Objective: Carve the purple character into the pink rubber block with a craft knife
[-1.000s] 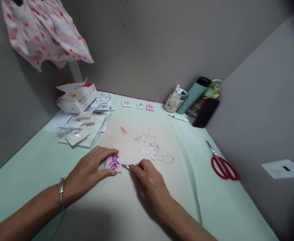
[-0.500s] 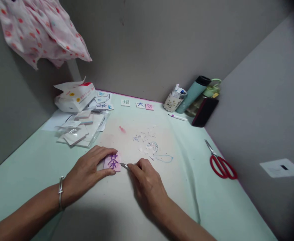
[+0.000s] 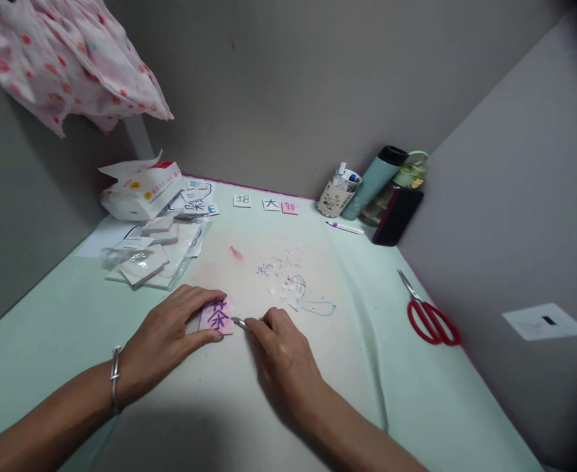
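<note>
A small pink square block (image 3: 223, 326) with a purple character drawn on it lies flat on the pale mat (image 3: 269, 367). My left hand (image 3: 173, 334) grips it between thumb and fingers at its upper and lower edges. Pinched in my right hand (image 3: 283, 347) is a slim metal carving knife (image 3: 240, 323), its tip at the right edge of the block. White shavings (image 3: 293, 285) and ink marks lie on the mat beyond my right hand.
Red-handled scissors (image 3: 431, 321) lie at the right. Behind stand a pen cup (image 3: 338, 195), a green bottle (image 3: 374, 183) and a dark phone (image 3: 397, 216). Small lettered blocks (image 3: 271, 205) sit at the back; packaged blocks (image 3: 145, 262) and a tissue pack (image 3: 143, 190) are at the left.
The whole view has shifted slightly, moving the scene a little left. The knife tip is slightly nearer the drawn character; both hands keep their holds.
</note>
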The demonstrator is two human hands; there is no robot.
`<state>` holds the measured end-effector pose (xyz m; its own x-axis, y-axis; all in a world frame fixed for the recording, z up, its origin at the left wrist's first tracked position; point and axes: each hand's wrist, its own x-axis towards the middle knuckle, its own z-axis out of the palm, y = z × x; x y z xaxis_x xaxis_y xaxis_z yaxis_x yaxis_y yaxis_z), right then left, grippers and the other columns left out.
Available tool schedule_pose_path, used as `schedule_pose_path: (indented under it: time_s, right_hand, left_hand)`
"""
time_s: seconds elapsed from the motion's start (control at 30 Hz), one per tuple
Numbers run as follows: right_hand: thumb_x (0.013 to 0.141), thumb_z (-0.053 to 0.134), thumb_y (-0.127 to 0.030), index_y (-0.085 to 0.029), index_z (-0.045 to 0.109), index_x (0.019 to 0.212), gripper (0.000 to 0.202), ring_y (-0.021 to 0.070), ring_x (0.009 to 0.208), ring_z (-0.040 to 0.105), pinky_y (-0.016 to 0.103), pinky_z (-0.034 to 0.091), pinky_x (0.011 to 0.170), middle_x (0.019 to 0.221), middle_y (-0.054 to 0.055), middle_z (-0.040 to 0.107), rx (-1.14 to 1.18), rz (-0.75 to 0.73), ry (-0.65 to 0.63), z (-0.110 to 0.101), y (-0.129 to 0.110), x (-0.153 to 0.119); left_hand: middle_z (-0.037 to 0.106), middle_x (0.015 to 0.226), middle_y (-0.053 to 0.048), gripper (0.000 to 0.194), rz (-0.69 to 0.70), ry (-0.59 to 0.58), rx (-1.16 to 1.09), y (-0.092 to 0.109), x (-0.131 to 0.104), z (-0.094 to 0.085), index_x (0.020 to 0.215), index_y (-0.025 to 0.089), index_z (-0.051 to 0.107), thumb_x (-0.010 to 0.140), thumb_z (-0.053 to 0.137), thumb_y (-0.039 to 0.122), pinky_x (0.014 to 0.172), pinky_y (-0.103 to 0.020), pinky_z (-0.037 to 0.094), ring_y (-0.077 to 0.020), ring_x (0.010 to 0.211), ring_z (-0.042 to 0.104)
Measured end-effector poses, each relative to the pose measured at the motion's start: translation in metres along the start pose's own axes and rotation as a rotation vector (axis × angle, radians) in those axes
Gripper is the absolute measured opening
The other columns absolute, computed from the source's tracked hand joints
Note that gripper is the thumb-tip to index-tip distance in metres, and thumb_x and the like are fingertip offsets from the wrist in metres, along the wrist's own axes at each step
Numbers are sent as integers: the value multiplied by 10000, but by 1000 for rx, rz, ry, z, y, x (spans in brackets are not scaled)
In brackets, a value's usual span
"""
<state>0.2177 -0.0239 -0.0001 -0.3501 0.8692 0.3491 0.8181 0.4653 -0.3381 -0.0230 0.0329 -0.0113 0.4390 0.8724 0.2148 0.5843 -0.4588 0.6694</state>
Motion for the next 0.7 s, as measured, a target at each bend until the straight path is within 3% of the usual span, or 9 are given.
schedule_pose_path:
  time_s: [0.2,0.33,0.7]
  right_hand:
    - [920,472,-23,-172,652,1119,307,203,765,501,286,393,641,862,60,572,-69,-60,33,-6,8,3]
    - [955,446,-28,-160,665,1114,301,197,742,508,286,398,621,856,71,578,14,-29,66,-6,11,4]
    - [942,445,-20,-141,699,1122,334,195,732,514,297,411,624,856,82,583,91,-28,-96,-16,4,-2]
  left_hand:
    - [684,1252,-15,413,-19,-30,-43,1,0,-1,1326,345,601,943,727,433,1019,-436,495,-289,1177,623]
    - [683,1255,-14,426,-28,-23,-55,0,0,0,1327,350,599,929,740,409,1020,-433,501,-287,1179,626]
    - [700,1253,-41,425,-40,-51,-44,3,4,-3,1308,307,615,917,741,417,997,-448,529,-304,1173,638]
